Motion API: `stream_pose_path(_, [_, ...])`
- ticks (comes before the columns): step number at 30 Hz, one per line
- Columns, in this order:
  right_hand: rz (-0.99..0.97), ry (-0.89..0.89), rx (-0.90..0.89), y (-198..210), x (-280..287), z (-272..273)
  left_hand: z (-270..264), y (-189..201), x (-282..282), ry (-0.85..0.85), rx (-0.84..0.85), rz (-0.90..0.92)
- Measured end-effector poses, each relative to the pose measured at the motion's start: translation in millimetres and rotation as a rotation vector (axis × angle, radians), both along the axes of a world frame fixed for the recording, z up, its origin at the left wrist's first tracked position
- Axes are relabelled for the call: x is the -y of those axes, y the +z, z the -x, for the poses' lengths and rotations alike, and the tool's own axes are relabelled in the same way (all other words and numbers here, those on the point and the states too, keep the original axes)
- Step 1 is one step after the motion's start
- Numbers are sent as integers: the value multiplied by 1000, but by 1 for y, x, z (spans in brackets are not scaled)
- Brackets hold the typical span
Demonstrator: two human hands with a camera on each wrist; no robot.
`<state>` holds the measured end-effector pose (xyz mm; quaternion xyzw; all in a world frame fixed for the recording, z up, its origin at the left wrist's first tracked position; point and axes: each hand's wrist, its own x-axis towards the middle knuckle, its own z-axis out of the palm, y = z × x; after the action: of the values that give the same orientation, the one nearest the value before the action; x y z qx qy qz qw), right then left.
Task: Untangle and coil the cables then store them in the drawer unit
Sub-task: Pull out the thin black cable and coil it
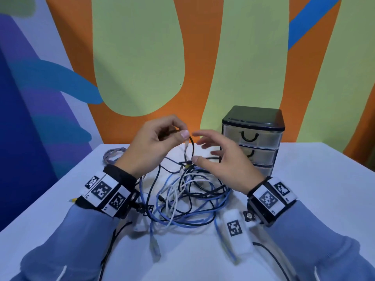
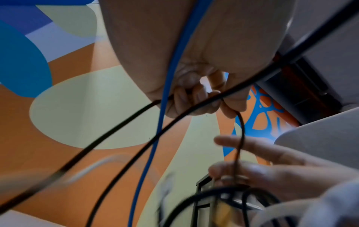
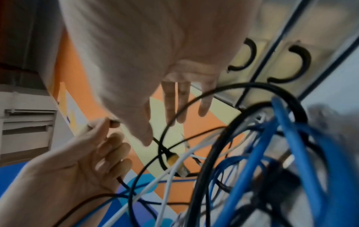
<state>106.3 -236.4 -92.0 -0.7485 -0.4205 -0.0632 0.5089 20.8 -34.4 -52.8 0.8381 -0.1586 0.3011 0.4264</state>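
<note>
While we look down from the head view, our left hand point(image 1: 154, 142) is raised above the tangle of cables point(image 1: 188, 201) on the tabletop point(image 1: 304, 199), thumb and forefinger pinching a thin black cable point(image 1: 192, 146) that hangs almost straight down into the heap. Our right hand point(image 1: 221, 159) hovers just beside that strand on its right, fingers spread and loosely bent, gripping nothing; its thumb tip is near a yellow-tipped plug point(image 1: 188, 165) at the top of the heap. The coming move turns on this vertical strand, which lies just to the left of our right hand and between the two hands. The drawer unit point(image 1: 252, 138) stands beyond our right hand with its drawers shut, so nothing is stored yet, we judge.

From the left wrist view, the left fingertips point(image 2: 217, 104) close on the black cable point(image 2: 240, 138), which drops toward the blurred right hand point(image 2: 272, 165); a blue cable point(image 2: 165, 107) crosses the palm without being gripped.

From the right wrist view, our right fingers point(image 3: 170, 101) point outward, apart, with a black loop point(image 3: 174, 119) crossing before them; whether they touch it we cannot tell. The left hand point(image 3: 77, 161) pinches the cable's end at left, and blue cables point(image 3: 281, 145) bunch close to the lens.
</note>
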Motion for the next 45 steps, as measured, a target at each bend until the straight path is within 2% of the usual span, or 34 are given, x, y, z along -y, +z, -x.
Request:
stream_pose_path(2, [-23,-38,-29,-7,-5,-5,-1,-1,2,-15,19,41])
stream_pose_path(5, [-39,-110,-48,-12,-3,-12,-2,1,0,75,143,163])
stream_pose_path(8, [-64,-97,-96,-11,-3,-9,-3,0,-5,99,220,206])
stream_pose_path(12, [-191,-19,-131,-3,-6,1,-1,-6,1,14,139,98])
stream_pose_path(15, [-294,136,-236,5,-9,11,-2,-9,2,-58,64,69])
stream_pose_path(19, [-244,197,-298,7,-14,18,-4,-12,2,-64,36,43])
stream_pose_path(22, [-159,135,-225,20,-10,20,-5,-10,5,-60,1,54])
stream_pose_path(26, [-181,21,-190,57,5,5,-11,14,0,-36,-42,102])
stream_pose_path(30, [-287,-45,-280,98,21,-27,-20,59,-27,0,-100,171])
stream_pose_path(34, [-272,41,-323,124,20,-35,-26,94,-28,10,36,180])
stream_pose_path(38, [-212,166,-335,130,1,-26,-36,105,-3,76,103,-76])
stream_pose_path(40, [-235,192,-305,129,-5,-26,-39,105,3,83,105,-136])
stream_pose_path(45, [-161,268,-335,130,3,-26,-32,108,-5,63,110,-91])
